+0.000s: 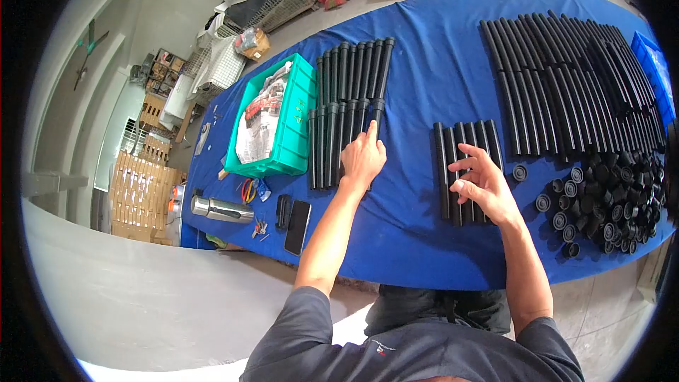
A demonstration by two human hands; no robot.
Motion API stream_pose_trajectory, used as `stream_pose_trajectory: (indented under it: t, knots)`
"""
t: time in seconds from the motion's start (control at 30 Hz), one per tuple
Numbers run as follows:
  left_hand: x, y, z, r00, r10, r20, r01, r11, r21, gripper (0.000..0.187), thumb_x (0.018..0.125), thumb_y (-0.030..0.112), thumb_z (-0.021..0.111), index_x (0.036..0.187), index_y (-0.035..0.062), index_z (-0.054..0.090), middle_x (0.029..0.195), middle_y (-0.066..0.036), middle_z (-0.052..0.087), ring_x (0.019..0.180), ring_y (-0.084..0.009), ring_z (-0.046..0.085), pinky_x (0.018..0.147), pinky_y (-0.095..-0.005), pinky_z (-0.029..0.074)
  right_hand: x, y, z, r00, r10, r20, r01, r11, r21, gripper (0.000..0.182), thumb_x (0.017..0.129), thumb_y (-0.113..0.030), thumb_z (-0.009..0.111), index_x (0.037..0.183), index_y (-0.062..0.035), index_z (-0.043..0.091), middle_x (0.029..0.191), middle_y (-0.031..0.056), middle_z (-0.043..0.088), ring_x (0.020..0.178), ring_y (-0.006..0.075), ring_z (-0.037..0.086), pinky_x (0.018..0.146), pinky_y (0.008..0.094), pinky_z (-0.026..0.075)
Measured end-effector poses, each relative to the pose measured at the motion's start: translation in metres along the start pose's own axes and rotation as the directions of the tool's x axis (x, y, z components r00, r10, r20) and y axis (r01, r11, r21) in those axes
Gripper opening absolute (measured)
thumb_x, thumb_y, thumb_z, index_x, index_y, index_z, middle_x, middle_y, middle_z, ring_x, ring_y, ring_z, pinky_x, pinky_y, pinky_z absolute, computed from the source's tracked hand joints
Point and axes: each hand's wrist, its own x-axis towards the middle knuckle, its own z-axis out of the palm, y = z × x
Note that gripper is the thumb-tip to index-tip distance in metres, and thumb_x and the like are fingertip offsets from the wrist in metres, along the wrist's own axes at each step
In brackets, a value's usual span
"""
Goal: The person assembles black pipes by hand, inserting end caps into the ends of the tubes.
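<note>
My left hand (362,157) is over the rightmost black tube (378,114) in the near row of capped tubes. Its index finger lies stretched along that tube, with the thumb at the right side and the other fingers curled partly out of sight. My right hand (486,187) hovers above a small group of black tubes (442,170) lying side by side, fingers apart and loosely bent, nothing seen in them. Behind the near row, more capped tubes (353,67) lie in a second row. A lone black cap (520,172) rests right of the small group.
A green crate (293,127) with printed paper inside stands left of the capped tubes. Near the front edge lie a phone (298,228), keys (260,227) and a steel bottle (222,209). At the right are many tubes (559,85), a heap of black caps (608,198) and a blue bin (654,74).
</note>
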Motion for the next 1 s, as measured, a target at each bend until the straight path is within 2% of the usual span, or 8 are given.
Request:
stream_pose_trajectory:
  t: [0.17, 0.4, 0.6, 0.7, 0.83, 0.9, 0.97, 1.0]
  knots:
    - [0.010, -0.005, 0.011, 1.000, -0.025, 0.003, 0.024, 0.998, 0.064, 0.056, 0.090, 0.025, 0.065, 0.142, 0.0089, 0.056, 0.096, -0.022, 0.072, 0.081, -0.0420, 0.072, 0.072, -0.0550, 0.059, 0.000, 0.002, 0.000, 1.000, 0.005, 0.010, -0.005, 1.000, 0.005, 0.074, 0.090, -0.020, 0.078, 0.152, -0.0047, 0.040, 0.123, 0.0155, 0.062, 0.092, 0.0149, 0.064, 0.073, 0.0306, 0.058]
    - [0.016, 0.005, 0.004, 0.991, -0.101, 0.093, 0.090, 0.989, 0.116, 0.058, 0.090, 0.027, 0.066, 0.143, 0.0078, 0.052, 0.109, -0.024, 0.068, 0.092, -0.0441, 0.071, 0.079, -0.0544, 0.059, 0.000, 0.000, -0.001, 1.000, 0.009, 0.016, -0.009, 1.000, 0.002, 0.070, 0.090, -0.017, 0.077, 0.149, -0.0022, 0.043, 0.120, 0.0146, 0.063, 0.092, 0.0147, 0.064, 0.074, 0.0304, 0.058]
    - [0.020, -0.002, 0.007, 0.984, -0.129, 0.120, 0.111, 0.983, 0.144, 0.049, 0.090, 0.029, 0.067, 0.130, 0.0048, 0.057, 0.111, -0.022, 0.068, 0.095, -0.0442, 0.071, 0.083, -0.0557, 0.059, -0.002, -0.001, 0.000, 0.999, 0.019, 0.037, -0.018, 1.000, -0.008, 0.061, 0.091, -0.016, 0.076, 0.144, -0.0008, 0.049, 0.118, 0.0123, 0.065, 0.091, 0.0137, 0.064, 0.074, 0.0293, 0.058]
    - [0.020, -0.001, 0.006, 0.992, -0.091, 0.086, 0.077, 0.985, 0.155, 0.037, 0.089, 0.027, 0.067, 0.116, 0.0015, 0.059, 0.109, -0.024, 0.068, 0.093, -0.0450, 0.072, 0.078, -0.0532, 0.061, -0.001, 0.001, 0.000, 0.999, 0.032, 0.043, -0.032, 0.999, 0.000, 0.056, 0.092, -0.016, 0.075, 0.141, -0.0005, 0.051, 0.115, 0.0105, 0.066, 0.091, 0.0131, 0.065, 0.074, 0.0285, 0.057]
    - [0.019, 0.001, 0.003, 0.987, -0.119, 0.105, 0.101, 0.983, 0.156, 0.040, 0.091, 0.030, 0.067, 0.119, 0.0027, 0.057, 0.111, -0.023, 0.068, 0.096, -0.0449, 0.072, 0.082, -0.0552, 0.060, 0.001, 0.005, -0.005, 0.998, 0.035, 0.049, -0.036, 0.999, 0.015, 0.053, 0.094, -0.018, 0.073, 0.140, -0.0006, 0.052, 0.110, 0.0072, 0.066, 0.091, 0.0119, 0.065, 0.075, 0.0278, 0.056]
    - [0.019, -0.001, 0.003, 0.977, -0.167, 0.130, 0.141, 0.971, 0.192, 0.050, 0.092, 0.042, 0.067, 0.127, 0.0064, 0.058, 0.116, -0.024, 0.067, 0.102, -0.0451, 0.069, 0.086, -0.0552, 0.058, 0.000, 0.005, -0.003, 0.998, 0.040, 0.045, -0.040, 0.999, 0.013, 0.050, 0.094, -0.020, 0.074, 0.137, -0.0018, 0.056, 0.104, 0.0056, 0.067, 0.087, 0.0104, 0.064, 0.070, 0.0260, 0.054]
    - [0.014, 0.011, -0.011, 0.982, -0.174, 0.076, 0.162, 0.975, 0.150, 0.052, 0.090, 0.046, 0.069, 0.120, 0.0046, 0.061, 0.114, -0.024, 0.067, 0.099, -0.0456, 0.070, 0.082, -0.0567, 0.059, -0.001, 0.000, -0.004, 0.986, 0.121, 0.116, -0.115, 0.992, -0.060, 0.040, 0.093, -0.022, 0.075, 0.126, -0.0031, 0.065, 0.094, 0.0027, 0.067, 0.078, 0.0087, 0.061, 0.064, 0.0241, 0.051]
    - [0.015, 0.005, -0.002, 0.991, -0.132, 0.005, 0.131, 0.985, 0.116, 0.055, 0.091, 0.048, 0.068, 0.124, 0.0048, 0.061, 0.115, -0.024, 0.067, 0.099, -0.0454, 0.070, 0.081, -0.0567, 0.058, -0.003, -0.002, -0.004, 0.975, 0.143, 0.169, -0.135, 0.989, -0.057, 0.029, 0.093, -0.023, 0.076, 0.114, -0.0036, 0.070, 0.084, -0.0005, 0.066, 0.070, 0.0069, 0.058, 0.059, 0.0238, 0.047]
